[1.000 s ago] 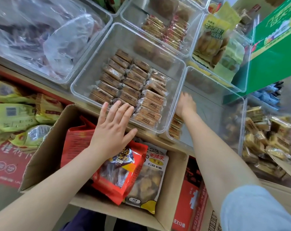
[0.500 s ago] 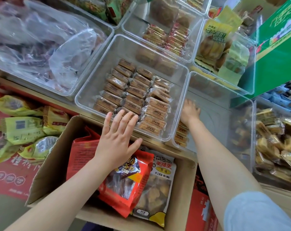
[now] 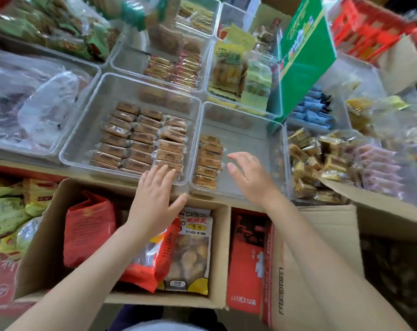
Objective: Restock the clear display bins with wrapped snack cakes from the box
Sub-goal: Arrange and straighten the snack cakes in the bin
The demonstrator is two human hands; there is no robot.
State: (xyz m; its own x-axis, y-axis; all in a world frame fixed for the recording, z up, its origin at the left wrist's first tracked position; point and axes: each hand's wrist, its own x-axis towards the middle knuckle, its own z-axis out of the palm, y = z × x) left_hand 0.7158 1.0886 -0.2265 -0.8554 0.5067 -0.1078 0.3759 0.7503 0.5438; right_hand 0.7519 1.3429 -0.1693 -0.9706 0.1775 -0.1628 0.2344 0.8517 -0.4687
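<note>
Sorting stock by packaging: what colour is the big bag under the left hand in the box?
Red, with a clear window; the bag lies under the left hand, head view.

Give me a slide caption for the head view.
Both hands, left and right, hover open over clear bins of wrapped snack cakes.

Two clear bins, wrapped snack cakes, and the open box below them

The left clear bin [image 3: 83, 130] holds three neat rows of brown snack cakes [image 3: 136, 139] in clear wrappers, lying flat and filling its near half. The right clear bin [image 3: 257, 139], touching it, holds one short column of the same cakes [image 3: 208, 158] along its left wall. The cardboard box [image 3: 47, 225] sits just below both, flaps open, with bagged snacks inside
</note>
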